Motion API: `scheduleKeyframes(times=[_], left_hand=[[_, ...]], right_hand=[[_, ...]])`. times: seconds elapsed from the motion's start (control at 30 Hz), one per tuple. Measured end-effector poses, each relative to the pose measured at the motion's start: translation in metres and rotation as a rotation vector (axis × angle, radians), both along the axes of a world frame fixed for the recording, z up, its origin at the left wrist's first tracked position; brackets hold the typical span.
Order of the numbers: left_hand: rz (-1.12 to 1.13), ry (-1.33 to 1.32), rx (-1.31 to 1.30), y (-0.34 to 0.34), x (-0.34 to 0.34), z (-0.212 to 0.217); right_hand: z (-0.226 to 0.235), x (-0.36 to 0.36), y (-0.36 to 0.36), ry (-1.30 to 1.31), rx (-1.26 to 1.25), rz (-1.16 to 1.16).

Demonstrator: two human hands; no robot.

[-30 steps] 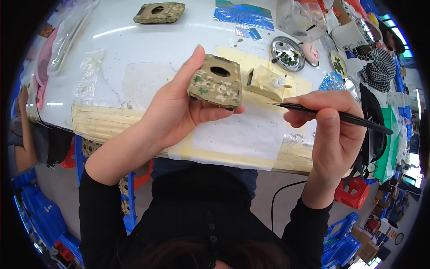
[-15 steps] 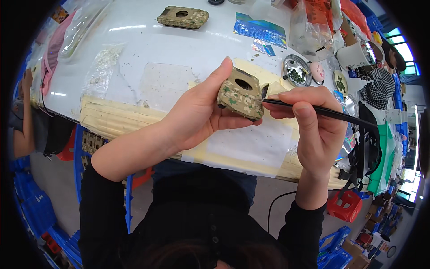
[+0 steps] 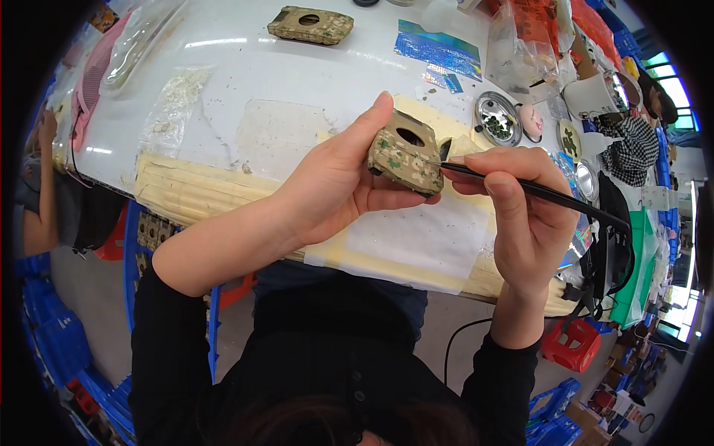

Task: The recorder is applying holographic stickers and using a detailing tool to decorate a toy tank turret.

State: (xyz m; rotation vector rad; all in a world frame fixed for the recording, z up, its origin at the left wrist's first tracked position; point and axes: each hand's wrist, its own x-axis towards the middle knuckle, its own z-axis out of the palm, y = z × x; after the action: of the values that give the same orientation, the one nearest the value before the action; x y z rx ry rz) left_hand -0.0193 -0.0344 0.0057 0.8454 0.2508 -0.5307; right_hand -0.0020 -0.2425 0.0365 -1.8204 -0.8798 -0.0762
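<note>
Green-spotted toy tank body (image 3: 402, 160) is gripped by the left hand (image 3: 335, 186), black tweezers (image 3: 569, 198) by the right hand (image 3: 528, 212); many spots (image 3: 394, 154) are already on, what's left can't be told.

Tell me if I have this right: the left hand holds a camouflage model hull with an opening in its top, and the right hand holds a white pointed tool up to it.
Not quite: the pointed tool is black, not white, as the head view shows. The left hand does hold the camouflage model hull, and the right hand holds the tool up to it.
</note>
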Motion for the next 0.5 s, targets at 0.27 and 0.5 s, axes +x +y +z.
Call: scheduleKeyframes(times=[0.27,0.5], left_hand=[[0.011,0.002,-0.001,0.0000,-0.0005,0.0012],[-0.052,-0.046,-0.059,0.0054,0.0008,-0.0074]], right_hand=[[-0.0003,-0.0010,-0.0006,-0.012,-0.036,-0.019],[0.0019,-0.0026,0.0004,-0.021,-0.040,-0.015]])
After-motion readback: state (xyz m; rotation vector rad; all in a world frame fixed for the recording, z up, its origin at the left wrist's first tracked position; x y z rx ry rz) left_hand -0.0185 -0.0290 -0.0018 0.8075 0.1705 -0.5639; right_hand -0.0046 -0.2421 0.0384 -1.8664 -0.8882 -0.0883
